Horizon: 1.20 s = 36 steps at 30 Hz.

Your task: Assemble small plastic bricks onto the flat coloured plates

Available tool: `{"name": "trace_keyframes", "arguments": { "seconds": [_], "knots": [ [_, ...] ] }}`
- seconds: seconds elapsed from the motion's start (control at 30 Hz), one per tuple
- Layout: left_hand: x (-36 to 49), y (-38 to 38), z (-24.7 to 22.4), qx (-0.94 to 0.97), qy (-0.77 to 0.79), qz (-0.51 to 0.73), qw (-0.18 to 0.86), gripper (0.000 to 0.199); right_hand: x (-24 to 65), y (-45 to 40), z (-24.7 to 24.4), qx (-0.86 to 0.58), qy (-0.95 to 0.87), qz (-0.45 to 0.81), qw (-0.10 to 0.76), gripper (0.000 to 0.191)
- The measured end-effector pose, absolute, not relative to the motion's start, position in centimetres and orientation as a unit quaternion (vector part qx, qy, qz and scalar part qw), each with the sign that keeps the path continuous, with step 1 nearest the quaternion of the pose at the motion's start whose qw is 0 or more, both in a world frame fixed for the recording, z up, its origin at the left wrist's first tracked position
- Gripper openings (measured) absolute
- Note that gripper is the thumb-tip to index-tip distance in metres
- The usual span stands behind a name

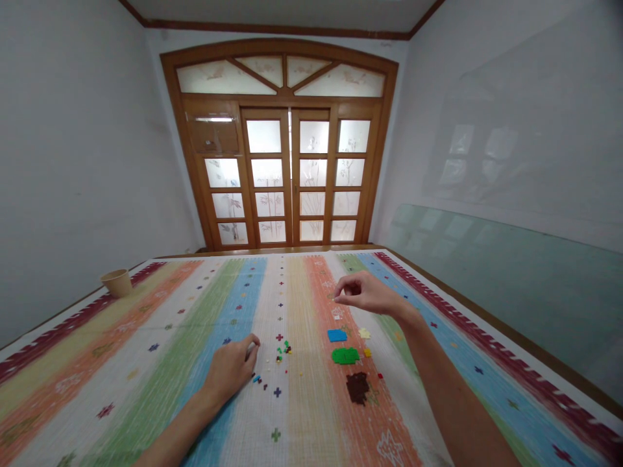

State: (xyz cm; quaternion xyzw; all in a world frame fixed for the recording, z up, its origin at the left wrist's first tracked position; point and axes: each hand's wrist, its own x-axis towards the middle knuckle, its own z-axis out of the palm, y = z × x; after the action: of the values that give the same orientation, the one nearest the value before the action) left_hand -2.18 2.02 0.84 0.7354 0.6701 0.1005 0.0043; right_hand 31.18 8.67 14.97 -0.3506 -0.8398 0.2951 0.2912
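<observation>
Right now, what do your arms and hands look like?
My left arm and right arm are bare, with no sleeves in the picture. My left hand and right hand are ordinary hands without gloves. I see no watch or bracelet on either wrist.

The striped cloth (pixel 311 421) loses its near edge below my view; I cannot tell whether the right hand (pixel 365 293) pinches anything; the left hand (pixel 232 365) hides its palm.
</observation>
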Motion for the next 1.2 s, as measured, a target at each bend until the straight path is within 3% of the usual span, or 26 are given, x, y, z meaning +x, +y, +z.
{"name": "trace_keyframes", "arguments": {
  "seconds": [0.23, 0.6, 1.2],
  "knots": [
    [-2.1, 1.9, 1.0, 0.736, 0.670, 0.097, 0.005, 0.028, 31.8, 10.0, 13.7, -0.432, -0.857, 0.219, 0.176, 0.008],
    [-2.1, 2.0, 0.8, 0.736, 0.670, 0.098, -0.001, 0.026, 32.2, 11.6, 11.4, -0.556, -0.799, 0.230, -0.002, 0.013],
    [-2.2, 2.1, 0.7, 0.738, 0.668, 0.100, -0.004, 0.025, 32.6, 13.1, 8.1, -0.597, -0.763, 0.231, -0.082, 0.006]
  ]
}}
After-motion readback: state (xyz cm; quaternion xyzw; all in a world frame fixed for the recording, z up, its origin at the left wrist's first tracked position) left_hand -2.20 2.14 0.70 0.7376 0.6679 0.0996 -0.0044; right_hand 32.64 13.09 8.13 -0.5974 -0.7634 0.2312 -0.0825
